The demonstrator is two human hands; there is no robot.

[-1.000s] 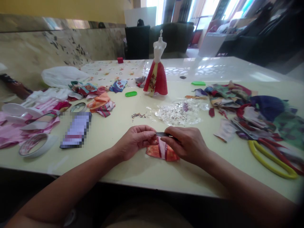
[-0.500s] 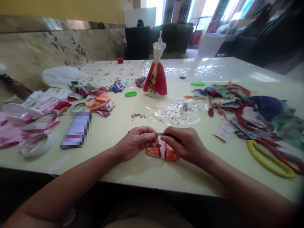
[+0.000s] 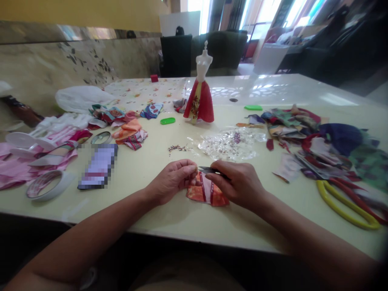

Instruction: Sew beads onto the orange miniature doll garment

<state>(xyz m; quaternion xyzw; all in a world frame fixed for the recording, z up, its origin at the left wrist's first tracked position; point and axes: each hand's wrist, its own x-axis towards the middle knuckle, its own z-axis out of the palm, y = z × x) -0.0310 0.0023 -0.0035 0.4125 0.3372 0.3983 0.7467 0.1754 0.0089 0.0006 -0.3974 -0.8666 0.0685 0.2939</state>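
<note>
"Dark snips (image 3: 207, 169): any change?"
"Blades, together before, now stand parted, jutting from the gripping right hand (image 3: 241, 182) near the surface's (image 3: 169, 222) front edge."
"Left hand (image 3: 172, 181)?"
"Pinched closed beside the tips, perhaps on something tiny."

The right grip (image 3: 242, 182) holds dark snips (image 3: 206, 169), 2 blades parted, near the pinched left grip (image 3: 172, 181), by orange-and-pink cloth (image 3: 207, 193).

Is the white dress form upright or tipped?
Upright: the white dress form stands on the table, its red-and-yellow skirt flaring downward.
</note>
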